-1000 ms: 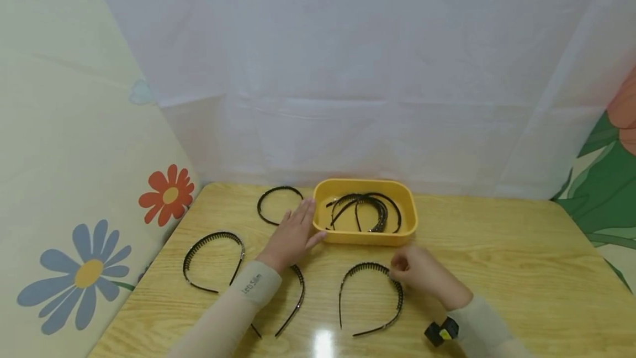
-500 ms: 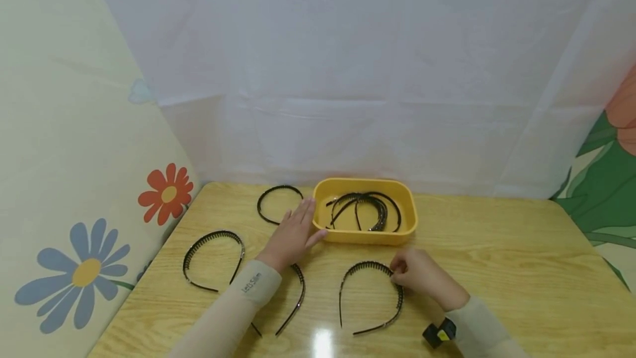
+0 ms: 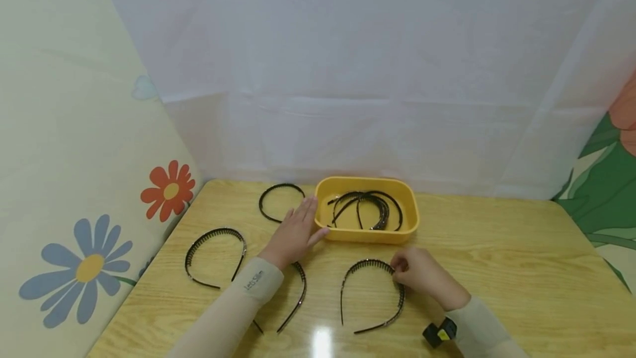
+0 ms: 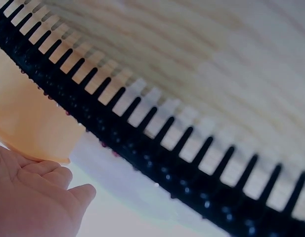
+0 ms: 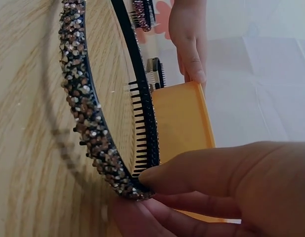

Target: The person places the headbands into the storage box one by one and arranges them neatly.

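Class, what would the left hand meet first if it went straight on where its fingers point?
Most likely the yellow bin: the left hand has its outstretched fingers at the rim, though contact is hard to judge.

We count one table (image 3: 517,253) and one yellow box (image 3: 365,236). Outside the box we find four headbands (image 3: 369,262): one just left of it, one farther left, one partly hidden in front and to the left, one in front. Inside the box, at least three more overlap; we cannot tell the exact number. Left of the box, we count one red flower (image 3: 170,190) and one blue flower (image 3: 90,268).
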Demonstrator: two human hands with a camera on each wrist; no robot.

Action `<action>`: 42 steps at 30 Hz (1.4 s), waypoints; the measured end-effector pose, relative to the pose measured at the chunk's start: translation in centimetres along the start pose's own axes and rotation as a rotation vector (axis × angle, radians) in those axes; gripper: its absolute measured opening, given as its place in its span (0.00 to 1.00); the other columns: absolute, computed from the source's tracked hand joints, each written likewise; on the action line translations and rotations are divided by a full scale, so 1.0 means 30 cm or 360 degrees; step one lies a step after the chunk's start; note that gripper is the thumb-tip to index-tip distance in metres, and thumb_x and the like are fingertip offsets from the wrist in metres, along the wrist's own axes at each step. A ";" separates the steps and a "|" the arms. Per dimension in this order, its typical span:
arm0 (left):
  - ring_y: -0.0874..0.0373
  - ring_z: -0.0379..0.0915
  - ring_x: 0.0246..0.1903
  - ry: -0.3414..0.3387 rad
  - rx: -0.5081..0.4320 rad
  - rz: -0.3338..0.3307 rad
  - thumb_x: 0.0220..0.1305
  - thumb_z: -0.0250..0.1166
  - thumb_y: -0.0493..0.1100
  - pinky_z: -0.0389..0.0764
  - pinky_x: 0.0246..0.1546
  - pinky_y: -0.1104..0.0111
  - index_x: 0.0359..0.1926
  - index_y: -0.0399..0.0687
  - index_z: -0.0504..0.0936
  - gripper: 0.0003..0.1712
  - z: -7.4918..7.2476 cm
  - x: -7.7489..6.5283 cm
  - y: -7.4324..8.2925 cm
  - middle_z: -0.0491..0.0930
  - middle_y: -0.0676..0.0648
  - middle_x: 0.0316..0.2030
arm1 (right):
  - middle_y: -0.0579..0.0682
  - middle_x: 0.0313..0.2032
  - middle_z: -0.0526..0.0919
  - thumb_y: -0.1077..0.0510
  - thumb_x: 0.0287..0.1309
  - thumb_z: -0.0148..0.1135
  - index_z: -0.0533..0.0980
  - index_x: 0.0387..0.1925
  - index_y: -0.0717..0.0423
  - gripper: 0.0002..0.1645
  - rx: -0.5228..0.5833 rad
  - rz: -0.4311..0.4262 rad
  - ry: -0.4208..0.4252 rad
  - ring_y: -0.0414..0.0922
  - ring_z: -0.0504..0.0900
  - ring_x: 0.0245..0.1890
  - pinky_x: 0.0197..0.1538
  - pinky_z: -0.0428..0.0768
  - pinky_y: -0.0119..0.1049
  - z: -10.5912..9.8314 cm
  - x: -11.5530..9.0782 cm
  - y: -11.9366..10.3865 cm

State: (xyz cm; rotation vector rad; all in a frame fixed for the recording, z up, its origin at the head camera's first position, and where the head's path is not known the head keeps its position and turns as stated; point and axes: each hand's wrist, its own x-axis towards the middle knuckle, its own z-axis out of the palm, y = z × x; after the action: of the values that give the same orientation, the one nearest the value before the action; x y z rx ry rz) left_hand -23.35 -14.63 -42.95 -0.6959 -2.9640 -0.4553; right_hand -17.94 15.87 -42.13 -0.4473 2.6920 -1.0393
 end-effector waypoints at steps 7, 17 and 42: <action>0.41 0.40 0.78 0.0005 0.0006 0.0006 0.79 0.47 0.63 0.46 0.76 0.44 0.79 0.32 0.42 0.49 0.001 0.004 0.001 0.43 0.34 0.79 | 0.47 0.29 0.81 0.71 0.51 0.69 0.83 0.36 0.63 0.09 0.0002 -0.0005 0.0044 0.41 0.78 0.30 0.33 0.81 0.35 -0.010 0.002 -0.003; 0.42 0.40 0.78 0.0001 0.0001 0.0001 0.79 0.47 0.63 0.46 0.76 0.44 0.79 0.32 0.41 0.49 0.003 0.005 0.002 0.43 0.34 0.79 | 0.48 0.32 0.83 0.69 0.57 0.67 0.84 0.40 0.65 0.09 0.0091 -0.0160 0.0106 0.41 0.81 0.33 0.33 0.83 0.31 -0.048 -0.005 0.015; 0.41 0.39 0.78 -0.0008 0.0007 0.0001 0.79 0.47 0.63 0.46 0.76 0.43 0.79 0.31 0.40 0.49 0.002 0.003 -0.001 0.41 0.33 0.78 | 0.65 0.46 0.86 0.63 0.69 0.62 0.79 0.54 0.72 0.18 0.0553 -0.0047 0.0367 0.48 0.86 0.41 0.41 0.88 0.41 -0.197 0.027 0.001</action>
State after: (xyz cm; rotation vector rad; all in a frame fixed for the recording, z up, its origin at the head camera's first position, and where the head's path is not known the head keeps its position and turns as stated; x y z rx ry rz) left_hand -23.43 -14.59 -43.01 -0.6991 -2.9687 -0.4469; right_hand -20.55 19.23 -37.95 -0.3181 2.6167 -1.6181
